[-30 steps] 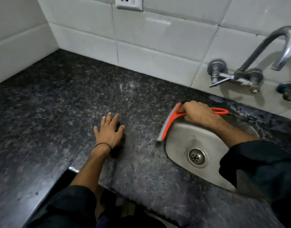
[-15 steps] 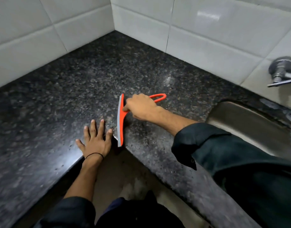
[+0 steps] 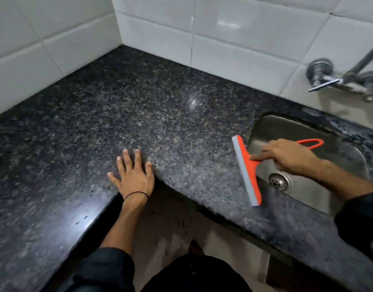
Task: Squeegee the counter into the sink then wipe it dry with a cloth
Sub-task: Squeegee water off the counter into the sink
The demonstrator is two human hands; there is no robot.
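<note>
Counter (image 3: 139,106) of dark speckled granite, L-shaped, backed by white wall tiles (image 3: 234,39). At the left, a few droplets (image 3: 84,218) are seen near the front edge. The left hand (image 3: 133,175) is laid flat at the inner corner of that edge, fingers straight and spread, nothing held; a thin black wristband (image 3: 137,194) is worn.

Further right, an orange squeegee (image 3: 247,171) with a pale blade is set on the narrow strip of counter just beside the sink (image 3: 307,131); the blade runs from back to front and appears to touch the stone. Its looped handle is grasped by the right hand (image 3: 291,158), index finger stretched toward the blade, the hand held over the basin above the drain (image 3: 278,182). A steel tap (image 3: 345,81) is fixed to the wall at far right.

The stroke seems to be at its end — water is best carried right over the rim, with the blade pressed evenly along its whole length and tilted slightly. Later passes are best overlapped, starting from the far left corner. No cloth is visible.
</note>
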